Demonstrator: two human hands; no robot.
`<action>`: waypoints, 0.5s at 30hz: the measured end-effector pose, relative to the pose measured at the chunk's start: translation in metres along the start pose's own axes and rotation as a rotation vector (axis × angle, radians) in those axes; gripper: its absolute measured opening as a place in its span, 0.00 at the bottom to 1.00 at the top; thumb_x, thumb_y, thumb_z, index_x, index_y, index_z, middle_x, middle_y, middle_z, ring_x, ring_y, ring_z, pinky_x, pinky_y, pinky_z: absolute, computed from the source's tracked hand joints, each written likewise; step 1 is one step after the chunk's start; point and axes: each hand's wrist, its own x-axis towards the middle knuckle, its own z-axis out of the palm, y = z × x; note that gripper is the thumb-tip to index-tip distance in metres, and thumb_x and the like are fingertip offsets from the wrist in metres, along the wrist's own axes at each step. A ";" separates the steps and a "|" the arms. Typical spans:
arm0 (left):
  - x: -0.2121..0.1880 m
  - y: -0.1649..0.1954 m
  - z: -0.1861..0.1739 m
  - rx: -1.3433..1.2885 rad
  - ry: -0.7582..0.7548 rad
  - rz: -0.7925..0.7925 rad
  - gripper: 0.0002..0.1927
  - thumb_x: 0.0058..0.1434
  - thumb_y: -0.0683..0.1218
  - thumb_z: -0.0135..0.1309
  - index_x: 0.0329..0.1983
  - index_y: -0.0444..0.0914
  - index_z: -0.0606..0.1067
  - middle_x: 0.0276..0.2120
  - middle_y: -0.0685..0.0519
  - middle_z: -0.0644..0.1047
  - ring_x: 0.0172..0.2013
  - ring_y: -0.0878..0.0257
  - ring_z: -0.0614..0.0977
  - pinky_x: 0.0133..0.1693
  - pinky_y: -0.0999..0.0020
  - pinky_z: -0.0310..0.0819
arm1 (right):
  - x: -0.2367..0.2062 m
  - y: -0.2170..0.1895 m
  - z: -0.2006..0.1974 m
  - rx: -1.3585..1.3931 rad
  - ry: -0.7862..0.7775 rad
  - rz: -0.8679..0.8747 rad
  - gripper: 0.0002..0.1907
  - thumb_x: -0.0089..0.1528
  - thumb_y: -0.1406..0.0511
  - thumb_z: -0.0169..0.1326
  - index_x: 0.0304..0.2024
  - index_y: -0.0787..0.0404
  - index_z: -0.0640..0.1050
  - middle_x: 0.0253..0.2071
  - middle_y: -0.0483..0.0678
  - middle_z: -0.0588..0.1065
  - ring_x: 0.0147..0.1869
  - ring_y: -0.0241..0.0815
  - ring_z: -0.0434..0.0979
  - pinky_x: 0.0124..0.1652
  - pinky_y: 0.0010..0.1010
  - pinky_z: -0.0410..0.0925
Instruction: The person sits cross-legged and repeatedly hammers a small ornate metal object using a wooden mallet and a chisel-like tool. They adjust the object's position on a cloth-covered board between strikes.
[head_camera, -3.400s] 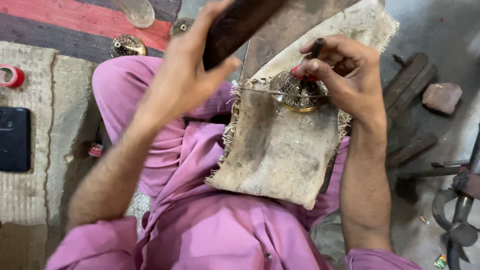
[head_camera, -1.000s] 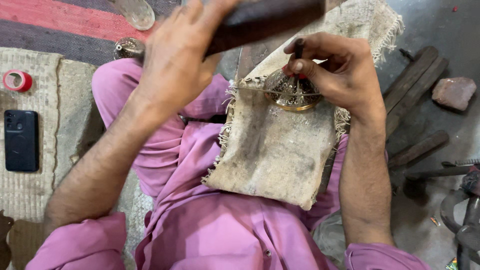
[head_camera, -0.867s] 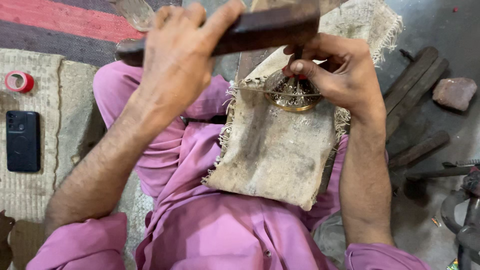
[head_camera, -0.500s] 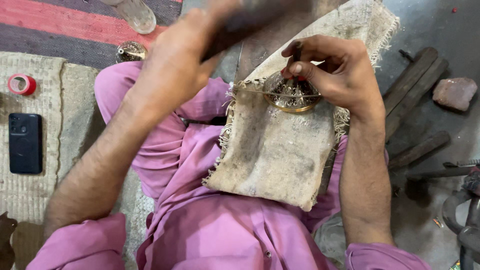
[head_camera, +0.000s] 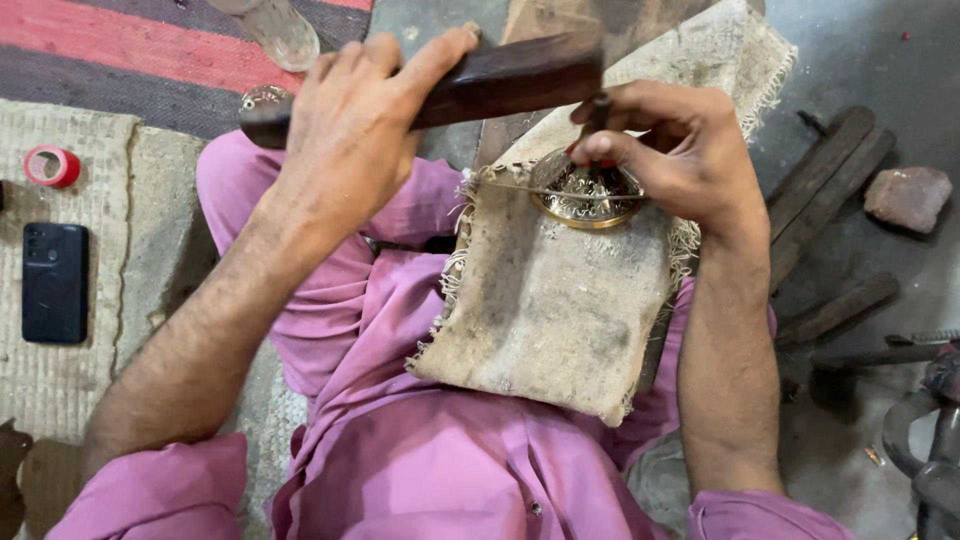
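The person sat on the floor in pink clothes, a frayed burlap cloth (head_camera: 555, 300) draped over one knee. The left hand (head_camera: 350, 150) had its fingers wrapped tight around a dark wooden bar (head_camera: 500, 80), held level above the lap, its far end just over the other hand. The right hand (head_camera: 670, 150) pinched a thin dark punch (head_camera: 597, 112) upright between thumb and fingers, its tip set down on a round brass piece (head_camera: 585, 195) with fine pierced pattern. That brass piece lay on the upper part of the burlap, partly hidden under the right hand. A thin metal rod (head_camera: 530, 188) ran across it toward the left.

Off to the left, on a woven mat (head_camera: 60, 400), lay a black phone (head_camera: 55, 283) and near it a red tape roll (head_camera: 52, 166). On the right, dark wooden sticks (head_camera: 825, 190) lay on the grey floor beside a reddish stone (head_camera: 908, 197).
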 end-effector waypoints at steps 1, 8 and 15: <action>-0.004 -0.003 -0.001 -0.009 -0.013 -0.019 0.37 0.57 0.35 0.59 0.72 0.46 0.68 0.46 0.41 0.77 0.51 0.40 0.79 0.52 0.46 0.72 | -0.001 0.004 -0.001 0.043 0.017 -0.001 0.09 0.69 0.75 0.59 0.51 0.72 0.79 0.44 0.55 0.81 0.47 0.43 0.86 0.49 0.32 0.82; -0.046 -0.021 0.006 -0.579 -0.606 -0.199 0.37 0.56 0.49 0.62 0.68 0.37 0.64 0.48 0.37 0.79 0.48 0.46 0.84 0.49 0.54 0.76 | -0.029 0.040 -0.021 0.451 0.436 -0.021 0.08 0.75 0.69 0.61 0.51 0.70 0.79 0.39 0.55 0.81 0.44 0.44 0.86 0.51 0.39 0.84; -0.048 0.005 0.022 -0.569 -0.364 -0.150 0.34 0.62 0.56 0.61 0.68 0.38 0.68 0.55 0.40 0.75 0.57 0.45 0.76 0.57 0.53 0.70 | -0.048 0.042 -0.032 0.490 0.411 0.007 0.09 0.77 0.69 0.61 0.55 0.70 0.77 0.41 0.56 0.80 0.46 0.44 0.84 0.52 0.37 0.80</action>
